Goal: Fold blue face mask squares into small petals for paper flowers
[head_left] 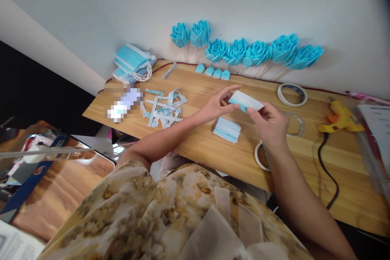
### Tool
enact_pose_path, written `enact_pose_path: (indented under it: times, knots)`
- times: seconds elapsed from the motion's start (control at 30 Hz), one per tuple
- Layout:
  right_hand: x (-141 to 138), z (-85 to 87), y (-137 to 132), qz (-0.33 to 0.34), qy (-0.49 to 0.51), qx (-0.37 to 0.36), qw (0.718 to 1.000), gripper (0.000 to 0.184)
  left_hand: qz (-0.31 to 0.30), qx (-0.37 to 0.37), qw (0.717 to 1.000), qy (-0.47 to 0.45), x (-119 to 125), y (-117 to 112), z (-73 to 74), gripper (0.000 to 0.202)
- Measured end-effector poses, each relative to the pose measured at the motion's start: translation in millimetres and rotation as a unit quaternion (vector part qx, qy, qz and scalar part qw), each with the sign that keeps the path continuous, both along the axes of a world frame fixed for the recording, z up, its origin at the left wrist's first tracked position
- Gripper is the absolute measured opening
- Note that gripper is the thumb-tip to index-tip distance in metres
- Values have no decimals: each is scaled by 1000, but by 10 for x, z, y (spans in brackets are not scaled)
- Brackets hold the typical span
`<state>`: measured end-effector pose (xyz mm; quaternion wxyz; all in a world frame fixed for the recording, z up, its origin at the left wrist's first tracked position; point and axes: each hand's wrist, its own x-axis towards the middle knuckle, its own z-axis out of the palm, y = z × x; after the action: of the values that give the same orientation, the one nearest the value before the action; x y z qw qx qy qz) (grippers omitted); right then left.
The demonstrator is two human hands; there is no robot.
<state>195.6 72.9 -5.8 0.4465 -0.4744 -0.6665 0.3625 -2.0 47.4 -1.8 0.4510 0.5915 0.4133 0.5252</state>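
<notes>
1. Clock directions are read from the middle of the held white-and-blue piece (pixel 247 100), which is up off the desk (pixel 304 174), tilted, its right end lower.
2. The left hand (pixel 222 100), at 9 o'clock, has its grip pinched on the left end, thumb on the near edge.
3. The right hand (pixel 271 118), at 4 o'clock, has its grip closed on the right end, thumb along the near edge.
4. At 7 o'clock lies a stack of similar pieces (pixel 227 129), close below the hands.
5. At 10 o'clock four small blue folded pieces (pixel 209 71) sit in a row.
6. Seven blue flowers (pixel 257 53) on pale sticks spread from 10 to 2 o'clock along the wall (pixel 243 0).
7. At 9 o'clock are tangled cut strips (pixel 167 107); farther out, between 9 and 10, a pile of masks (pixel 134 59).
8. White tape rolls lie at 3, 4 and 5 o'clock, the last partly hidden by the right arm.
9. Far out at 3 o'clock rests a yellow glue gun (pixel 343 118) with a dark cord (pixel 321 158).
</notes>
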Motion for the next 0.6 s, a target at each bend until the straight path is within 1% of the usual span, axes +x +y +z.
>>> enact_pose_path:
  times: [0.17,0.33,0.5,0.6]
  knots:
    - [8,-39,16,14,-2,-7,1000,33,-13,-4,1000,-8,14,17,-50,61]
    - [21,-75,34,13,-22,6,1000,30,2,0,1000,1,21,55,-124,53]
    - [27,-76,36,9,-27,7,1000,29,-8,25,1000,-9,25,62,-144,50]
    - [30,-75,36,11,-30,4,999,32,-6,31,999,-10,31,70,-157,50]
